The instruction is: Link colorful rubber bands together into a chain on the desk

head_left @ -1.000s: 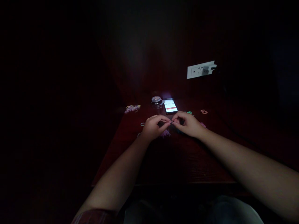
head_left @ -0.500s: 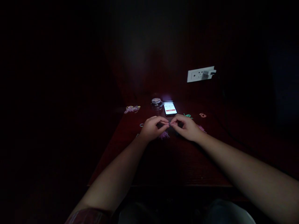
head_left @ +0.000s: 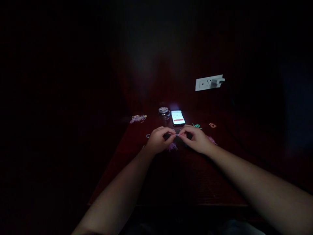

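Note:
A thin pale purple band (head_left: 177,134), likely a small rubber band, is stretched between my two hands over the table. My left hand (head_left: 160,139) pinches one end between thumb and fingertips. The other end is pinched the same way by my right hand (head_left: 195,138). Just below the fingertips lies a pile of purple bands (head_left: 172,146). Green bands (head_left: 197,126) lie behind my right hand, and pink ones (head_left: 211,140) are partly covered by it. A blue-green loop (head_left: 148,136) sits beside my left hand.
A lit phone (head_left: 178,118) and a lidded clear jar (head_left: 163,113) stand behind my hands. Mixed purple and yellow bands (head_left: 138,118) lie far left, orange ones (head_left: 212,125) right. A wall socket (head_left: 209,83) holds a plug. The dark table (head_left: 171,189) ends near me.
My fingertips have drawn slightly apart, and more of the pale band shows between them. The whole view has shifted, so the table things appear a little lower.

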Action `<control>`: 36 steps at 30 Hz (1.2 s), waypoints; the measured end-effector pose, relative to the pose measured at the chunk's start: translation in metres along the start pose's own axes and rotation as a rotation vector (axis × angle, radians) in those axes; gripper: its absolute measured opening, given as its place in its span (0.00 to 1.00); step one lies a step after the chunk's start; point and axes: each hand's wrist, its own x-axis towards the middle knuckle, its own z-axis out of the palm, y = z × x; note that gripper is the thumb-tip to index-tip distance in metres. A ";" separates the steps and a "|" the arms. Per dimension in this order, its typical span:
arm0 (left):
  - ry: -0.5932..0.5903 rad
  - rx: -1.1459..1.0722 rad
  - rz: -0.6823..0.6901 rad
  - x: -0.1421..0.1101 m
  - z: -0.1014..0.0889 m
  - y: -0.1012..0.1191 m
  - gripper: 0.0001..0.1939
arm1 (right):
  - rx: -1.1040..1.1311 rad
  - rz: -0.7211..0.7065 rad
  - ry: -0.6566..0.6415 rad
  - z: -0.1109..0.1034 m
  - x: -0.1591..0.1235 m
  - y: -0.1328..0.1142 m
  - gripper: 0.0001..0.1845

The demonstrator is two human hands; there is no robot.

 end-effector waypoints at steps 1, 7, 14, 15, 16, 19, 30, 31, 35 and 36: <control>0.008 0.001 -0.016 0.000 0.000 0.000 0.03 | 0.004 0.000 -0.004 0.000 0.000 0.000 0.05; 0.012 -0.004 -0.024 -0.001 0.000 0.000 0.03 | 0.025 0.020 0.009 0.003 0.000 0.002 0.03; -0.011 0.017 -0.041 -0.001 0.000 0.000 0.03 | 0.030 0.022 0.008 0.001 0.000 0.000 0.04; -0.016 0.014 -0.040 -0.001 0.000 0.000 0.03 | 0.024 0.020 0.003 0.001 0.000 -0.001 0.05; -0.018 0.009 -0.038 -0.001 0.000 0.000 0.03 | 0.018 0.019 0.002 0.001 0.000 -0.001 0.05; -0.015 -0.002 -0.027 0.000 0.000 0.001 0.03 | 0.015 0.025 0.005 0.001 0.001 -0.001 0.05; -0.060 0.023 0.022 0.001 -0.002 -0.002 0.06 | 0.006 0.037 -0.004 -0.001 0.001 -0.001 0.04; -0.063 0.024 0.022 0.001 -0.002 -0.002 0.06 | 0.000 0.035 -0.004 -0.001 0.001 -0.001 0.04; -0.058 0.019 0.022 0.000 -0.002 -0.002 0.05 | 0.000 0.026 -0.009 -0.001 0.001 -0.002 0.04; -0.056 0.019 0.023 0.000 -0.002 -0.002 0.05 | 0.002 0.023 -0.012 -0.001 0.001 -0.003 0.03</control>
